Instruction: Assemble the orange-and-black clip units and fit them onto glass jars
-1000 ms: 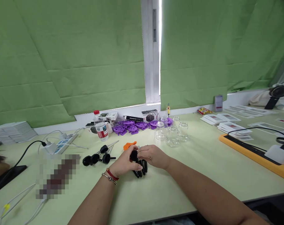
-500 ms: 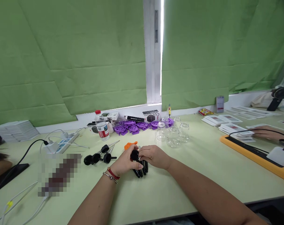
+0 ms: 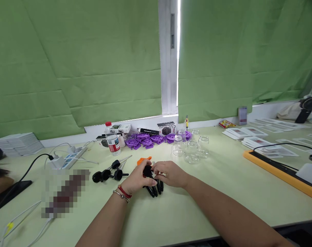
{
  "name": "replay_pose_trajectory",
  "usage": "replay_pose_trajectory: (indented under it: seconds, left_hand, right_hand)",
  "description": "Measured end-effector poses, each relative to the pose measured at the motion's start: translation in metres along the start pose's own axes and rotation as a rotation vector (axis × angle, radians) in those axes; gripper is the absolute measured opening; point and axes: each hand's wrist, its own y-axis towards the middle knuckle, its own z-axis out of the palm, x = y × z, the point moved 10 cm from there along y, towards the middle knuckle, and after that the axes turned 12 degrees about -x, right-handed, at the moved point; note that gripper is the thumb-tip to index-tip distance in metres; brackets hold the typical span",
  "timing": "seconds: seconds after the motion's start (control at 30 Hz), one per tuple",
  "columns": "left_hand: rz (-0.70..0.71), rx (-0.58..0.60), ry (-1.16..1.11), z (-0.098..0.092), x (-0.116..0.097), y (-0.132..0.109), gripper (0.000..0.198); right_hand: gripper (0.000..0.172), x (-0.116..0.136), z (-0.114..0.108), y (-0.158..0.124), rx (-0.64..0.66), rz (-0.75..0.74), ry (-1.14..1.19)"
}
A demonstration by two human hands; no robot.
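Note:
My left hand [image 3: 136, 178], a red band and metal bangle at its wrist, is closed around a black round cap [image 3: 147, 171]. From the other side, my right hand [image 3: 167, 174] pinches at the cap's edge; its fingertips hide what they grip. A thin silvery piece shows beside those fingers. Under both hands lie several black rod-like pieces [image 3: 156, 189], side by side on the table. To the left is a cluster of black dispenser pump tops [image 3: 106, 174] with thin metal tubes. Just behind my left hand lies an orange plastic piece [image 3: 143, 160].
Several glass jars [image 3: 191, 152] stand behind my right hand. Purple plastic parts [image 3: 147, 142], boxes [image 3: 167, 128] and a water bottle [image 3: 112, 140] line the back. A power strip [image 3: 75, 156] with cables lies left; white card stacks [image 3: 257, 142] and an orange-edged board [image 3: 282, 175] lie right.
My hands stay at the black cap with only slight finger movement. At the far right, another person's hand has left the card stacks. The view has shifted a little.

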Motion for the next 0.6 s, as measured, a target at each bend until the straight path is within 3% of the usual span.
replay_pose_trajectory:
  seconds: [0.13, 0.6]
  left_hand:
    - [-0.042, 0.020, -0.097, 0.0026, 0.0020, -0.0005, 0.054]
    - [-0.040, 0.018, -0.108, 0.0022, -0.0029, -0.0013, 0.051]
  right_hand:
    - [0.009, -0.0007, 0.0002, -0.0004, 0.004, 0.014, 0.011]
    - [0.010, -0.0036, -0.0001, 0.0009, -0.007, 0.058, 0.020]
